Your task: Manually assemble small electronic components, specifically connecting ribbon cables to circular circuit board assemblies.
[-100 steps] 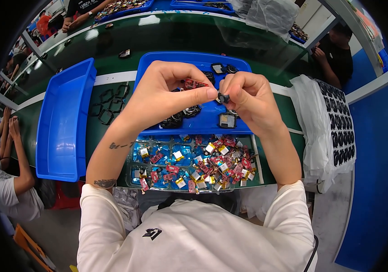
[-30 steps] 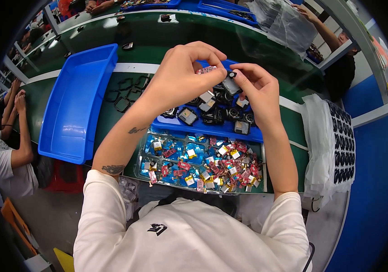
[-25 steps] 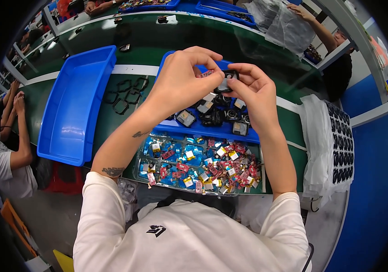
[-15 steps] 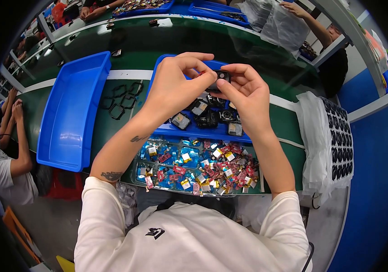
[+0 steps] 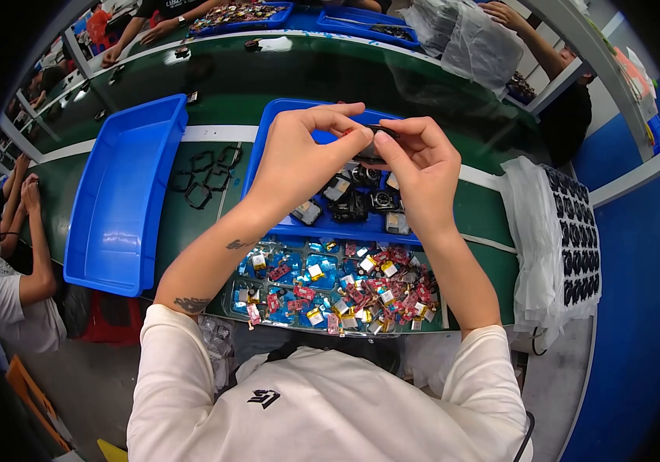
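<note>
Both my hands meet above the far part of a blue tray (image 5: 268, 127). My right hand (image 5: 425, 165) pinches a small black watch case (image 5: 384, 131), tipped so mostly its edge shows. Against its left side, my left hand (image 5: 303, 150) has thumb and forefinger closed, with a bit of a small red piece (image 5: 347, 132) showing between them; the fingers hide most of it. Below my hands, several black watch cases (image 5: 350, 205) lie loose in the tray. Nearer me, a clear compartment tray (image 5: 230, 296) carries red circuit boards (image 5: 361, 291) with silver-and-yellow batteries.
At left stands another blue tray (image 5: 114, 208), beside several black frames (image 5: 200, 162) on the green bench. Stacked trays of black parts (image 5: 576, 231) with plastic sheeting (image 5: 530, 239) are at right. Across the belt (image 5: 307, 69), co-workers' hands and more blue trays appear.
The black watch case has tilted between my fingers, from showing its face with round parts to mostly its edge. My hands have shifted slightly. Small parts on the belt have moved left.
</note>
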A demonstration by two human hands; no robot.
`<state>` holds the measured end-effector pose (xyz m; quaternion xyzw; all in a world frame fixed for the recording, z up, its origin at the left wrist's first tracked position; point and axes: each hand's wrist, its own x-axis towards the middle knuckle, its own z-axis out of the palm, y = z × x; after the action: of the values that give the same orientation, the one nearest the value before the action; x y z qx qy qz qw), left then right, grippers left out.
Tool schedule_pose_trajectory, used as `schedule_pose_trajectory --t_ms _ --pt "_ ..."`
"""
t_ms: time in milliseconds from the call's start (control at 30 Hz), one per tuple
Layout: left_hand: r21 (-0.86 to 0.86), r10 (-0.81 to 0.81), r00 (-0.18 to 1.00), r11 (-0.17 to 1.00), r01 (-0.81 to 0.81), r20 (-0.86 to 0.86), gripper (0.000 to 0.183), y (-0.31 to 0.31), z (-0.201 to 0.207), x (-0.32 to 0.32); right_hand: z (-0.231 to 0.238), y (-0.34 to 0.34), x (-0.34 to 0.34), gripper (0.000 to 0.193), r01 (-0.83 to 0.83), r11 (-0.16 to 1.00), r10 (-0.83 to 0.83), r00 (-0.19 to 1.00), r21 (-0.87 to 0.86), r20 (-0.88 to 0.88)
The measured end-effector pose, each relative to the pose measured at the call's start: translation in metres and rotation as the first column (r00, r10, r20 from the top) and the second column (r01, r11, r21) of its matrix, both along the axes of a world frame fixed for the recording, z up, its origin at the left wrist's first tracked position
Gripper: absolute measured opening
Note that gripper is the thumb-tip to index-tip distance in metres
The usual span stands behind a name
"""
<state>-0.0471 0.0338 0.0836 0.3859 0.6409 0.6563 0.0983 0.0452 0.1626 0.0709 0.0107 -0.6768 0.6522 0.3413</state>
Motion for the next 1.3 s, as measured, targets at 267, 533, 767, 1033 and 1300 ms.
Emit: schedule_pose_trajectory --t_ms 267,533,767,1033,1300 --pt "-0.074 0.032 0.999 0.997 -0.035 -0.043 0.018 -0.005 0.004 0.005 0.008 0.012 0.003 0.012 0.035 0.994 -0.035 0.999 -0.103 0.002" --pt "-0.026 -0.171 0.979 0.984 0.175 0.115 0.017 -0.005 0.006 0.004 0.011 0.013 0.004 0.016 0.055 0.996 -0.055 0.998 -0.071 0.008" --pt "0.037 -0.193 0.933 0.981 0.191 0.303 0.016 -0.004 0.006 0.004 0.013 0.007 0.007 0.014 0.037 0.998 -0.030 0.994 0.060 -0.105" --pt "-0.005 -0.032 0.993 0.999 0.033 0.112 0.021 0.001 -0.002 -0.006 0.014 0.010 0.007 0.019 0.009 0.998 -0.006 0.999 0.057 -0.049" --pt "0.000 -0.033 0.997 0.999 0.033 0.073 0.033 -0.009 0.011 -0.023 0.005 0.092 -0.022 0.019 0.149 0.979 -0.171 0.971 0.141 0.164"
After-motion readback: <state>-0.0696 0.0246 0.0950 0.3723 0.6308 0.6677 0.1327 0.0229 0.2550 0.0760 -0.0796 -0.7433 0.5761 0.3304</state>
